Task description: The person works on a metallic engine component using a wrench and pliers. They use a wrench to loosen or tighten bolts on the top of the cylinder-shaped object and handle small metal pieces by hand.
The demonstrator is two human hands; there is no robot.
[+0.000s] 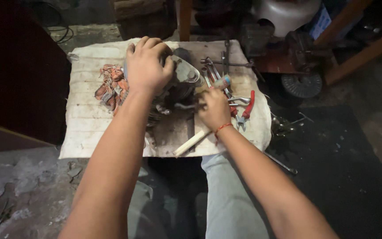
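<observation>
A grey metal engine part (183, 79) with a round cover sits in the middle of a dirty white cloth (85, 119). My left hand (148, 64) lies over its top left, fingers curled on it. My right hand (214, 107) is at the part's right side, closed around a tool with a blue and pale handle (221, 82) that points up and away. A red thread circles my right wrist. The tool's tip is hidden by my hand.
Red-handled pliers (246, 107), several wrenches (217, 66) and a pale wooden stick (191, 142) lie on the cloth by my right hand. A crumpled red patterned rag (111, 86) lies to the left. A dark wheel (302, 84) and metal clutter stand beyond.
</observation>
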